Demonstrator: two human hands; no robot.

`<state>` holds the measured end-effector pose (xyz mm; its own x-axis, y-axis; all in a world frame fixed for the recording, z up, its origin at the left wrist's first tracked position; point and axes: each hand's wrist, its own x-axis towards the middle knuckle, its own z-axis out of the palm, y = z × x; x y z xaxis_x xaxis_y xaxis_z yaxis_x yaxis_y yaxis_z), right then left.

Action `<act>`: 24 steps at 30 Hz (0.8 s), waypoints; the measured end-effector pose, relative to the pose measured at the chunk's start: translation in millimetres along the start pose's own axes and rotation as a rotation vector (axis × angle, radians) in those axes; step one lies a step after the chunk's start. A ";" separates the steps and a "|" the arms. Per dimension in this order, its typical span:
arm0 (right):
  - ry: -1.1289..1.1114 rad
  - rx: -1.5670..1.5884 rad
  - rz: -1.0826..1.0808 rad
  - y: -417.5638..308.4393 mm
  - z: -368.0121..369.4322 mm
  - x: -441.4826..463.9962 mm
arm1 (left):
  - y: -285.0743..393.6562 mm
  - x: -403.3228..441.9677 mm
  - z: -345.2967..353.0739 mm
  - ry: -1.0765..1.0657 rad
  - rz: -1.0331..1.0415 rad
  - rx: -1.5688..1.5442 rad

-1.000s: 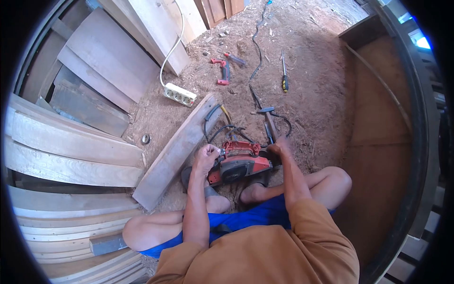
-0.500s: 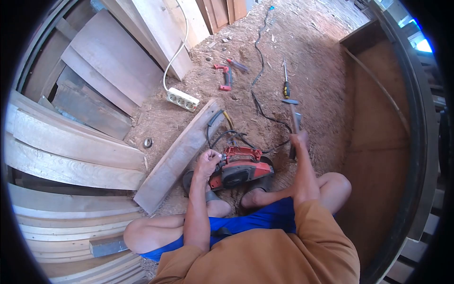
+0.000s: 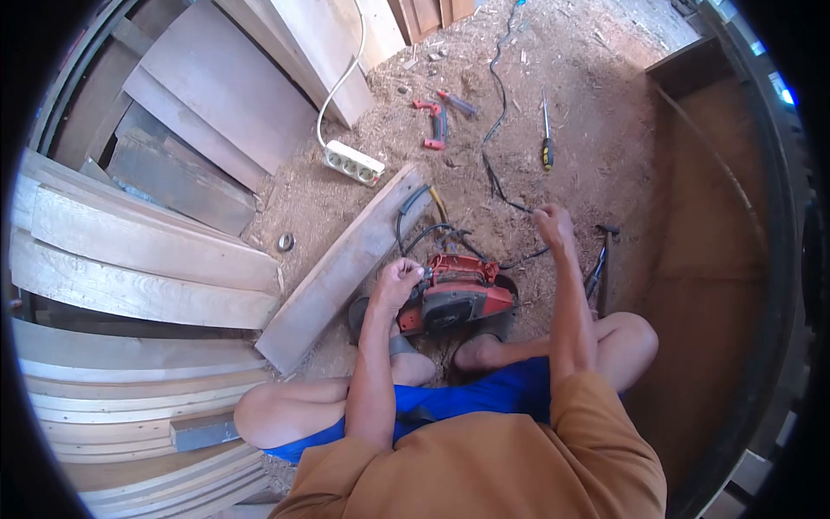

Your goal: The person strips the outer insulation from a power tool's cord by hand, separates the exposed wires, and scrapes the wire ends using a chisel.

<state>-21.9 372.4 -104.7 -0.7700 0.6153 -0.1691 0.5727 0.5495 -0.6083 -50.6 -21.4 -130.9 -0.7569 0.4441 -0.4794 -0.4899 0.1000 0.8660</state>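
A red and black power tool (image 3: 462, 298) rests on the ground between my feet, its upper housing open. My left hand (image 3: 396, 284) is closed at the tool's left end, its fingers pinched on a small part too small to name. My right hand (image 3: 554, 228) is raised to the right of the tool, fingers closed round the black cable (image 3: 521, 206). On the ground to the right lie a hammer (image 3: 607, 230) and pliers (image 3: 595, 275), near my right knee. A yellow and black screwdriver (image 3: 547, 154) lies farther ahead.
A plank (image 3: 346, 268) slants left of the tool. Beyond it are a white power strip (image 3: 354, 164), a red-black handle piece (image 3: 434, 125) and a tape roll (image 3: 285, 242). Stacked boards (image 3: 156, 277) line the left; a large wooden panel (image 3: 709, 320) stands right.
My right hand has put the hammer down to the right, let go of it and moved to the cable. My left hand stays at the tool. The view has shifted slightly.
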 end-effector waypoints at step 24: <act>-0.021 -0.199 0.159 -43.8 3.2 -44.4 | 6.3 -3.9 3.7 -0.061 0.036 -0.062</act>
<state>-13.7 319.2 -73.0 -0.6703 0.6922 -0.2675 0.7295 0.5484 -0.4088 -49.2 -19.2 -123.0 -0.7478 0.5001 -0.4367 -0.4900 0.0281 0.8713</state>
